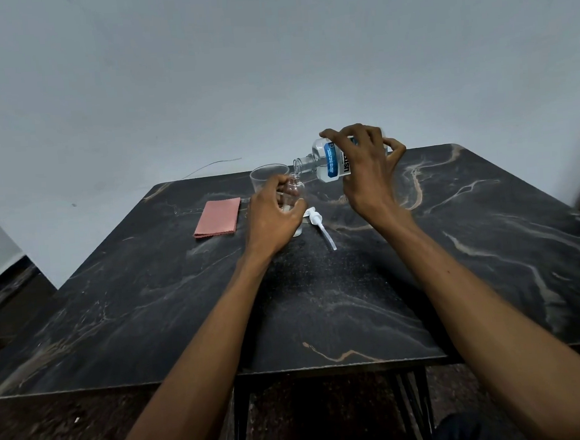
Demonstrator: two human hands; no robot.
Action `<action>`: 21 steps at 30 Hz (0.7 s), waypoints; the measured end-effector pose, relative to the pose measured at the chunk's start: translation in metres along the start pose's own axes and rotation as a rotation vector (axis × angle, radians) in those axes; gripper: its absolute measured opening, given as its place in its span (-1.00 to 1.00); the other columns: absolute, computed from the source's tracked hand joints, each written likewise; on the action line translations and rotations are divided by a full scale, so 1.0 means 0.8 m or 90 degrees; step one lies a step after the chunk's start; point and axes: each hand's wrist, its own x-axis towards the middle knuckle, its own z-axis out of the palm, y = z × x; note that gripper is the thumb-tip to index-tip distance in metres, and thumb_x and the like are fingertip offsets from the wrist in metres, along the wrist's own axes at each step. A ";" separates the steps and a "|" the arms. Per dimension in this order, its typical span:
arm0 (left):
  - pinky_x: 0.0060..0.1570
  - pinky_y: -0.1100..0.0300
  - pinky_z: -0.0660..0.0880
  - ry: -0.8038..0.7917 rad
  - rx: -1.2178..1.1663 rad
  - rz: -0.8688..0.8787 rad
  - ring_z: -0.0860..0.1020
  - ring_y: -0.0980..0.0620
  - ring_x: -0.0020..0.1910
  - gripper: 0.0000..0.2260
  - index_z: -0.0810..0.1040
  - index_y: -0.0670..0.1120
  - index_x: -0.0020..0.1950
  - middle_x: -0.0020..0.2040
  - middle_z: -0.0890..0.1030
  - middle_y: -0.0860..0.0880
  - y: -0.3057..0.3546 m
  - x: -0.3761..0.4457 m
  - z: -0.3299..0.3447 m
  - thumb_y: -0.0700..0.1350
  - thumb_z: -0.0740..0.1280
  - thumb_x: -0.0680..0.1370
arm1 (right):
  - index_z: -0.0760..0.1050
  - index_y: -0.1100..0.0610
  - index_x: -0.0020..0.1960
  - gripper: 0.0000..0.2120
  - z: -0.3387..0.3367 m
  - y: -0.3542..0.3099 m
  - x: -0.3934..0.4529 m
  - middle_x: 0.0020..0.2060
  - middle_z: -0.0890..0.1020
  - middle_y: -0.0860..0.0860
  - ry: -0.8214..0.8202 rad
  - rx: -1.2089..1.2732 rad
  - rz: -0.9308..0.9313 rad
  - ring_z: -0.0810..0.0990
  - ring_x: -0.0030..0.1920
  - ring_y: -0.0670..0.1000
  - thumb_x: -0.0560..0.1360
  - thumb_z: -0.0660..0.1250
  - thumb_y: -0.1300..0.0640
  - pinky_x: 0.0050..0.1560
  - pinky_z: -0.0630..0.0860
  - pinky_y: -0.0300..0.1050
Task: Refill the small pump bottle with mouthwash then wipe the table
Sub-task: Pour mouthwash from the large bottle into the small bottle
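We see the right hand (pixel 364 176) raised over the far part of the dark marbled desk (pixel 185 313), its fingers (pixel 341 134) curled over the top of the mouthwash bottle (pixel 325 162) and its thumb hooked round the far side. The mouthwash bottle is clear with a blue label, tipped almost flat, its open neck pointing left and down, right at the mouth of the small pump bottle (pixel 295 193). We cannot tell whether liquid is running between them.

The small pump bottle is clear and stands upright on the desk, toward the middle of the far edge. The left hand (pixel 273 217) wraps round it from the near side, fingers curled about its body, so that only its neck and upper part show.

Just behind the left hand, touching or nearly touching the small bottle, stands a clear plastic cup (pixel 267 178). The white pump head (pixel 318 223) lies on its side on the desk just right of the small bottle, its tube pointing toward the near edge. A folded pink cloth (pixel 217 217) lies flat to the left of the left hand, apart from it.
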 end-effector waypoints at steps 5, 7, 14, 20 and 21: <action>-0.04 0.38 0.48 -0.002 0.001 -0.001 0.65 0.20 0.00 -0.68 0.57 -0.04 0.28 0.07 0.71 0.08 0.000 0.000 0.000 -0.09 0.50 0.55 | 0.44 -0.25 0.47 0.03 0.000 0.000 0.000 0.31 0.51 -0.12 0.003 -0.001 0.002 0.39 0.44 0.01 0.20 0.32 0.59 0.27 0.21 0.13; -0.05 0.40 0.48 0.000 0.001 0.000 0.66 0.20 0.01 -0.68 0.58 -0.04 0.29 0.07 0.72 0.08 0.000 0.000 0.000 -0.09 0.50 0.55 | 0.44 -0.25 0.47 0.04 0.001 0.000 0.000 0.31 0.52 -0.12 0.004 -0.001 0.003 0.40 0.44 0.02 0.20 0.32 0.59 0.27 0.20 0.13; -0.02 0.37 0.51 0.003 0.003 0.005 0.67 0.16 0.02 -0.65 0.58 -0.06 0.31 0.07 0.72 0.07 -0.001 0.000 0.000 -0.09 0.50 0.55 | 0.44 -0.25 0.45 0.04 0.003 0.001 0.001 0.32 0.52 -0.11 0.015 -0.001 -0.003 0.39 0.44 0.02 0.18 0.31 0.60 0.24 0.19 0.12; -0.05 0.42 0.47 -0.001 0.007 0.004 0.63 0.29 -0.02 -0.66 0.57 -0.05 0.31 0.06 0.71 0.08 -0.004 0.001 0.002 -0.09 0.50 0.55 | 0.43 -0.25 0.46 0.03 0.003 0.001 0.002 0.33 0.52 -0.10 0.013 -0.001 -0.004 0.39 0.45 0.03 0.20 0.32 0.60 0.26 0.19 0.13; -0.06 0.43 0.46 -0.001 0.007 0.003 0.62 0.32 -0.03 -0.66 0.57 -0.05 0.31 0.05 0.70 0.09 -0.005 0.002 0.002 -0.08 0.50 0.55 | 0.43 -0.25 0.46 0.03 0.003 0.001 0.002 0.34 0.51 -0.10 0.012 -0.001 -0.005 0.39 0.46 0.03 0.21 0.33 0.59 0.26 0.18 0.13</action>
